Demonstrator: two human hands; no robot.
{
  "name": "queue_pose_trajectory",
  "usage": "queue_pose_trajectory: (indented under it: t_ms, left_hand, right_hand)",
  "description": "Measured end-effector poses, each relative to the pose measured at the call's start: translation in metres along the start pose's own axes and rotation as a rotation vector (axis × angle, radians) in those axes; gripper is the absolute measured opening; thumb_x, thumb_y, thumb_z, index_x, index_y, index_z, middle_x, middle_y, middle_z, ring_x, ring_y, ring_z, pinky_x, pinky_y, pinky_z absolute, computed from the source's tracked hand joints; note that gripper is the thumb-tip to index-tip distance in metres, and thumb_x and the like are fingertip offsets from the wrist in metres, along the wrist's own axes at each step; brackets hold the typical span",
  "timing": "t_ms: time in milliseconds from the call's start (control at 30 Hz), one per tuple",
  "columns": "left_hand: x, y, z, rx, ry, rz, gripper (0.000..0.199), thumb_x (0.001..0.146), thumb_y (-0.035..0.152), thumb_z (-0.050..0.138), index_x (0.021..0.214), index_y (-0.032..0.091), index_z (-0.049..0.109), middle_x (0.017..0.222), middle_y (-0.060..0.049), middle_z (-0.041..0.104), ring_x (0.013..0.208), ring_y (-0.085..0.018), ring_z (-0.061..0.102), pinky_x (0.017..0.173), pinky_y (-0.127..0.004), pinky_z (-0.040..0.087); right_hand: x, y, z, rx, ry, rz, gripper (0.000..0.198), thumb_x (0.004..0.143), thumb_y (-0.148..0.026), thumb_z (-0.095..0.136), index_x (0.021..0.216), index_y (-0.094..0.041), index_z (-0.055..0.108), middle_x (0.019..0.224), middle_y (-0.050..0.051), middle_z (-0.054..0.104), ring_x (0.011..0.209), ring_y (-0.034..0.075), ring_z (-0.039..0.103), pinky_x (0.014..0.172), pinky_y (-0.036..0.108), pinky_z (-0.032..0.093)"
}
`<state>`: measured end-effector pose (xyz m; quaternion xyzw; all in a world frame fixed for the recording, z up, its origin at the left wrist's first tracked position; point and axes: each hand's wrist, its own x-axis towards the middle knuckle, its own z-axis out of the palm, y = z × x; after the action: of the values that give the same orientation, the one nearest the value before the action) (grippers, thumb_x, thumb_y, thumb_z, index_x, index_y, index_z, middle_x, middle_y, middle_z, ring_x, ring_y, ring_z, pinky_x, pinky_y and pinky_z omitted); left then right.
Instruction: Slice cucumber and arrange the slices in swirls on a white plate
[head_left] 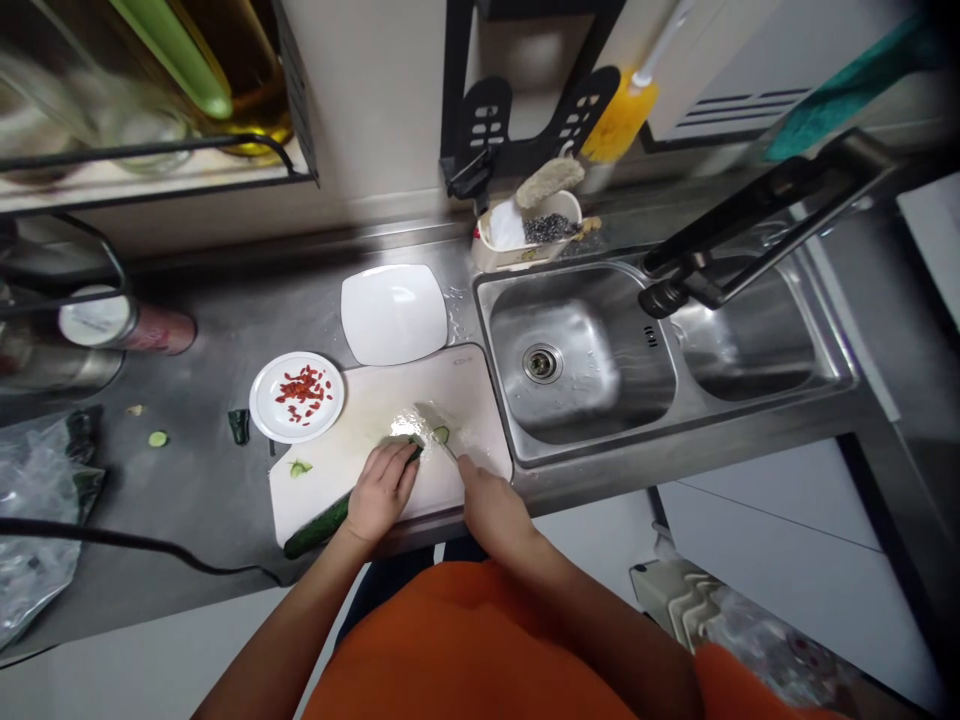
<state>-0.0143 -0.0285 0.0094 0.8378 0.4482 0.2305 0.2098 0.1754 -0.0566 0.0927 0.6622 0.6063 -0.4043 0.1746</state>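
A dark green cucumber point(319, 527) lies slantwise along the near edge of the white cutting board point(367, 392). My left hand point(381, 490) is closed over its right part, and the cut end shows just past my fingertips. In my right hand point(496, 508) is the handle of a kitchen knife point(430, 420), its blade low over the board beside that end. A thin cucumber slice point(442, 435) is at the blade. Pale green scraps point(299, 468) lie at the board's left side.
A round plate point(261, 418) holding small red dried berries overlaps the board's left corner. Behind the board stands a square white plate point(394, 315). To the right are a double steel sink point(585, 350) and black faucet point(757, 230). A plastic bag point(37, 520) lies far left.
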Motion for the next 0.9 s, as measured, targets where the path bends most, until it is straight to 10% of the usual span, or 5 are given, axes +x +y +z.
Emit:
queue_pose_trajectory:
  t_ms: [900]
  left_hand:
    - [0.001,0.001,0.000,0.030,0.026,0.006,0.022,0.087,0.020,0.052,0.109,0.018,0.056,0.103,-0.009,0.064,0.102,-0.021,0.058,0.094,-0.041,0.048]
  right_hand:
    - [-0.022,-0.016,-0.013,-0.053,-0.140,-0.012,0.034,0.088,-0.004,0.028,0.114,-0.018,0.044,0.093,0.011,0.064,0.089,0.021,0.064,0.067,0.026,0.046]
